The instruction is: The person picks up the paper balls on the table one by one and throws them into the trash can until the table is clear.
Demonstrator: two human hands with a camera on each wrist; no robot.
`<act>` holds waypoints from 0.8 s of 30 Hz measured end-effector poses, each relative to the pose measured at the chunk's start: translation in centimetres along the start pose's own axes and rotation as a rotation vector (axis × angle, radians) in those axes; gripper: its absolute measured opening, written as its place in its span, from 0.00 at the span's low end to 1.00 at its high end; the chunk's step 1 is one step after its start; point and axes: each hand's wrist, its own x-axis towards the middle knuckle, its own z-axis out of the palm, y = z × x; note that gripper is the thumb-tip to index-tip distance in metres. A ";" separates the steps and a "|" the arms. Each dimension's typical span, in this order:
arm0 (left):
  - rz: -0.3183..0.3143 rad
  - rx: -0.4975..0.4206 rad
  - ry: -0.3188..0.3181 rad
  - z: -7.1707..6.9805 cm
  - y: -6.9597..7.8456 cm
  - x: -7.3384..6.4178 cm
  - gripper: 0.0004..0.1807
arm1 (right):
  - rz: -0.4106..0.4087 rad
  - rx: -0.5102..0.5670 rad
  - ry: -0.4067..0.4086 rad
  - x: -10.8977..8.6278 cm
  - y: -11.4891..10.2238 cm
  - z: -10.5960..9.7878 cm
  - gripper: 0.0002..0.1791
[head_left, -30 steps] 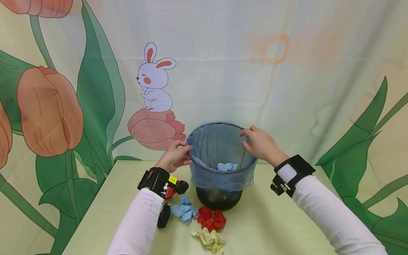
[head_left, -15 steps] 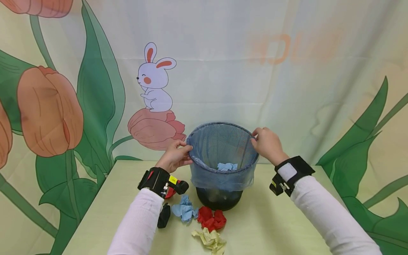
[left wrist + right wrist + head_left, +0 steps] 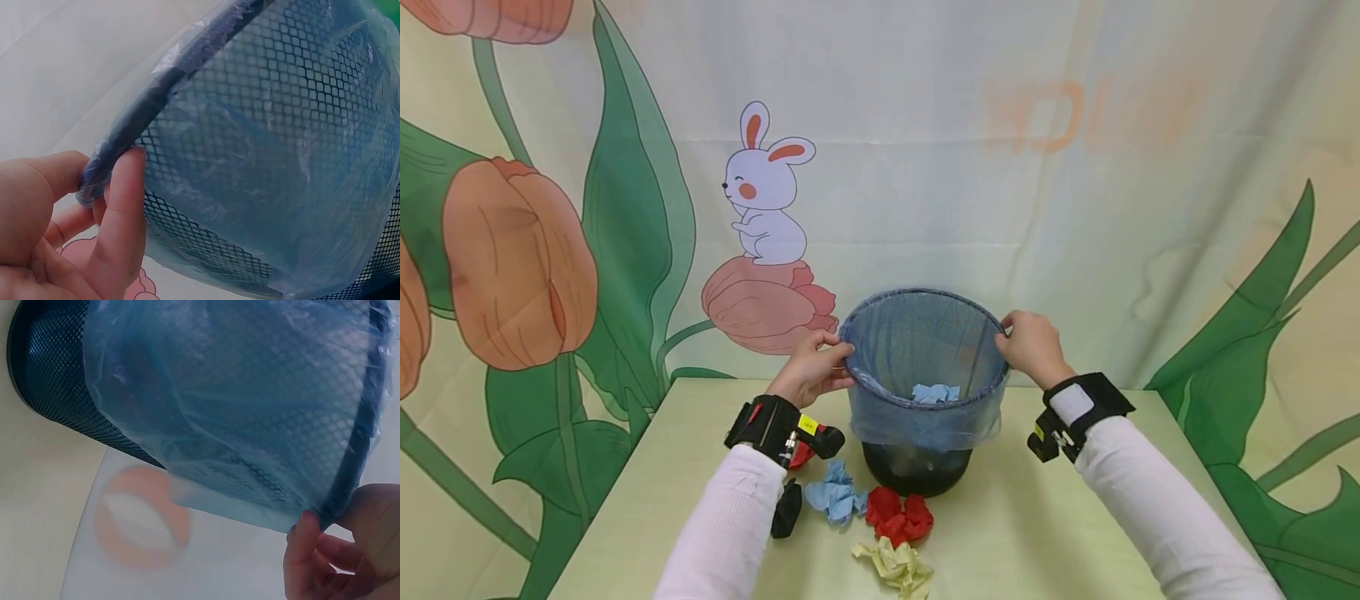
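Note:
A black mesh wastebasket (image 3: 916,473) stands upright on the table, lined with a thin blue plastic bag (image 3: 928,427) folded down over its rim. On the left side my left hand (image 3: 808,367) pinches the bag-covered rim between thumb and fingers. My right hand (image 3: 1036,348) pinches the same rim at the opposite side. Both wrist views show the bag edge under the fingertips of the left hand (image 3: 81,225) and the right hand (image 3: 350,550). Inside the basket lies a crumpled light-blue paper ball (image 3: 936,393).
In front of the basket lie crumpled papers: blue (image 3: 837,495), red (image 3: 898,517) and pale yellow (image 3: 898,567). A black crumpled piece (image 3: 787,508) and another red one (image 3: 801,454) are partly hidden by my left arm. A printed curtain (image 3: 925,167) hangs behind the table (image 3: 1075,517).
My right hand has moved from the inner back of the rim outward and slightly down along the right side, and now grips it. The left hand has stayed in place.

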 end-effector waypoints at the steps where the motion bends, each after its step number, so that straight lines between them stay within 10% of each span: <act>1: 0.001 0.001 0.001 0.0 0.0 0.0 0.10 | 0.002 0.004 -0.002 0.0 0.0 0.0 0.14; 24: -0.006 0.016 0.007 0.0 0.0 0.0 0.09 | 0.102 0.105 -0.094 0.6 0.2 0.2 0.12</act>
